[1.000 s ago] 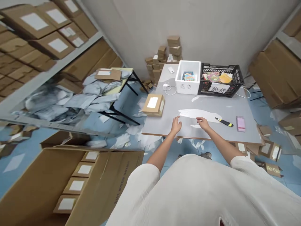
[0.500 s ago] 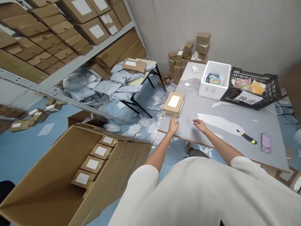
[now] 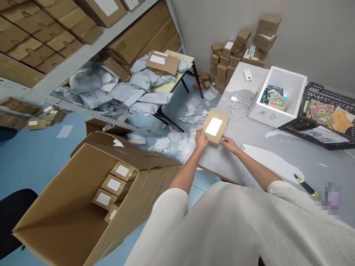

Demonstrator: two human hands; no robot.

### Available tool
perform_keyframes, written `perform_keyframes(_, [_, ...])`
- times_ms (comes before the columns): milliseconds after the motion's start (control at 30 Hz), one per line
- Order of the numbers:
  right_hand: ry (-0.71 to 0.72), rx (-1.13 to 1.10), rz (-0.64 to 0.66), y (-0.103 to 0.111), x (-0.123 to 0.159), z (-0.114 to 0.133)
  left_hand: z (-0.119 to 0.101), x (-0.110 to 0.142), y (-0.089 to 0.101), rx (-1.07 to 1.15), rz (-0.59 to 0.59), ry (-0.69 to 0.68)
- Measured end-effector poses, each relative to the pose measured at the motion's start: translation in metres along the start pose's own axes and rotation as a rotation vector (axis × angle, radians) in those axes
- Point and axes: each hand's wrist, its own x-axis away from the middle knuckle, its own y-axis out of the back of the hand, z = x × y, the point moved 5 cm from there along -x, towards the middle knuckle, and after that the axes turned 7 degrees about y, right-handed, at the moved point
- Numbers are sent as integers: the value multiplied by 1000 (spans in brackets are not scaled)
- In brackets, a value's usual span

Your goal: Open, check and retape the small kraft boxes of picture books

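The hands, free and apart from the labelled cardboard box (image 3: 215,128) moments ago, have now closed on it: the left hand (image 3: 201,139) grasps its left side, the right hand (image 3: 229,145) its near right corner. The box, now in hand, is at the bench's (image 3: 235,127) left edge; whether it is lifted, I cannot tell.

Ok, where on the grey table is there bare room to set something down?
One bare patch on the grey table: between the box, the charger, the white bin and the white sheet. Another lies between the box, the front edge and the right forearm. The far side is crowded by the white bin and black crate.
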Motion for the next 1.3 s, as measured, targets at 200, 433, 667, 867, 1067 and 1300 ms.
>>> perform_keyframes(200, [-19, -19, 67, -14, -2, -6, 13, -10, -6, 34, 33, 14])
perform_keyframes(433, [2, -14, 22, -8, 15, -2, 11, 15, -6, 47, 41, 2])
perform_keyframes(667, [65, 120, -123, 27, 69, -2, -1, 86, -21, 120, 25, -27])
perform_keyframes(867, [116, 154, -284, 68, 157, -25, -23, 160, -59, 134, 87, -127])
perform_keyframes(1067, [64, 132, -401, 112, 251, -53, -49, 230, -108, 116, 199, -228])
perform_keyframes(1300, [5, 46, -575, 171, 318, -82, -98, 280, -167, 24, 335, -303])
